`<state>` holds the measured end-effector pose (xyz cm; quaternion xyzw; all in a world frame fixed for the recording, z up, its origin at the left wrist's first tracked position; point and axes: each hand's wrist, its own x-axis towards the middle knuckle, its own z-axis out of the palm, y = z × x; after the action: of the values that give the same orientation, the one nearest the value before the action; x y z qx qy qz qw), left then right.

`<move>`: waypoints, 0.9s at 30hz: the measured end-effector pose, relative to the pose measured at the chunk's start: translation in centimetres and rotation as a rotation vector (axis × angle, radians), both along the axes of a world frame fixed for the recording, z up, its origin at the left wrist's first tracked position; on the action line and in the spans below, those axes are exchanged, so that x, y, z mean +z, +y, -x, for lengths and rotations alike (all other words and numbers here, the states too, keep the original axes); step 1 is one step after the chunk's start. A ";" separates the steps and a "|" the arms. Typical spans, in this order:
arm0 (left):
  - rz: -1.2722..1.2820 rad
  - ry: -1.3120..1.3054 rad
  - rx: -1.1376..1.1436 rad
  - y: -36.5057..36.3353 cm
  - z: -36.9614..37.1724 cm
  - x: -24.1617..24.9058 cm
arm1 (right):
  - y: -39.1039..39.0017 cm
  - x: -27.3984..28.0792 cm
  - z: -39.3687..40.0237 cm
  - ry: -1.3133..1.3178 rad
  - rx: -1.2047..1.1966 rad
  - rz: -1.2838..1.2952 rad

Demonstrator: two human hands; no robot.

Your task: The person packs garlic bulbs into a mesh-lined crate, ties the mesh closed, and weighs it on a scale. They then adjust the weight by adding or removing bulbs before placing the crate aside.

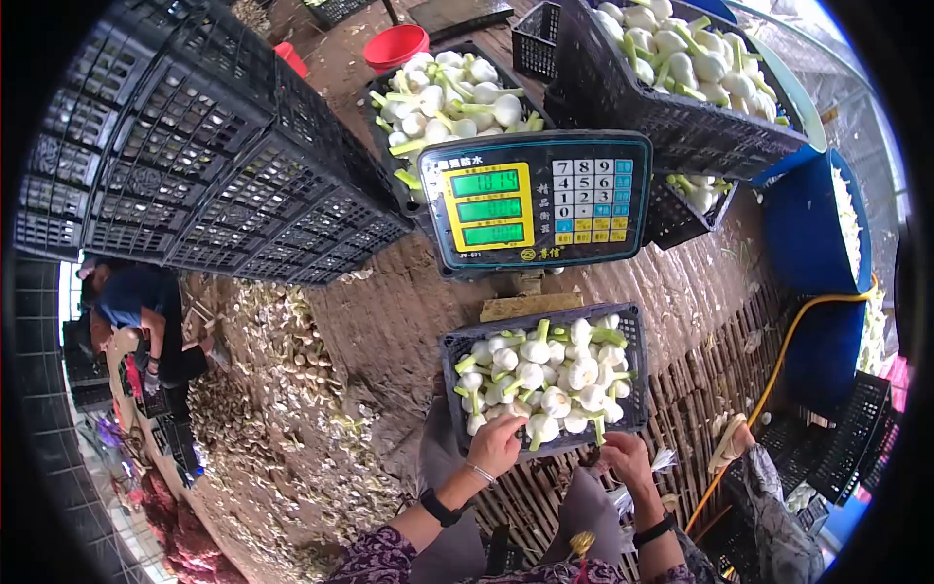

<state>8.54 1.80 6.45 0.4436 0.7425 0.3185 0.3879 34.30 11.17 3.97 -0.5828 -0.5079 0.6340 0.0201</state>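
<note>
A black plastic crate (639, 365) full of white garlic bulbs (556, 375) with short green stems sits in front of my knees. My left hand (494, 446) is at its near left edge, fingers curled together against the front bulbs; what they grip is hidden. At the near right corner my right hand (628, 457) has its fingers pinched just outside the rim, on something too small to make out. Beyond the crate stands a scale display (541, 200) with green-lit readouts and a keypad.
Tall stacked black crates (195, 146) rise at the left. Another garlic-filled crate (448, 97) stands behind the display, near a red basin (396, 47). Blue tubs (812, 229) and a yellow hose (754, 419) are at right. A person (146, 311) crouches at left beside scattered trimmings (282, 389).
</note>
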 end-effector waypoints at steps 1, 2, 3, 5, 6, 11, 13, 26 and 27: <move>-0.004 -0.003 0.007 -0.3 -0.2 0.1 | 0.4 0.5 0.4 -0.007 0.016 -0.019; -0.023 -0.013 0.002 -0.6 -0.4 0.0 | 0.7 0.5 0.6 -0.026 0.031 0.011; -0.039 -0.023 -0.003 -0.9 -0.5 -0.1 | 0.7 0.5 0.8 -0.028 0.036 0.008; -0.058 -0.032 -0.003 -1.2 -0.7 -0.3 | 0.6 1.0 1.7 -0.012 0.072 -0.044; 0.004 -0.054 -0.011 -1.3 -0.7 -0.2 | 0.7 1.7 2.2 -0.041 0.128 -0.094; 0.039 -0.043 -0.030 -1.6 -1.2 -0.4 | 0.8 3.2 3.2 -0.054 0.226 -0.223; 0.019 -0.035 -0.110 -2.1 -1.5 -1.8 | 0.6 2.7 2.7 -0.065 0.242 -0.259; -0.061 0.824 -0.730 -1.1 -6.8 -12.8 | 5.7 -3.4 3.7 -0.130 0.039 -0.393; -0.053 0.818 -0.731 -1.6 -5.9 -13.6 | 5.8 -4.0 4.4 -0.116 0.082 -0.412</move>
<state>14.48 0.23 -7.11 0.7699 0.6221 -0.0167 0.1415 29.86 16.94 -0.06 -0.5806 -0.6504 0.4825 0.0839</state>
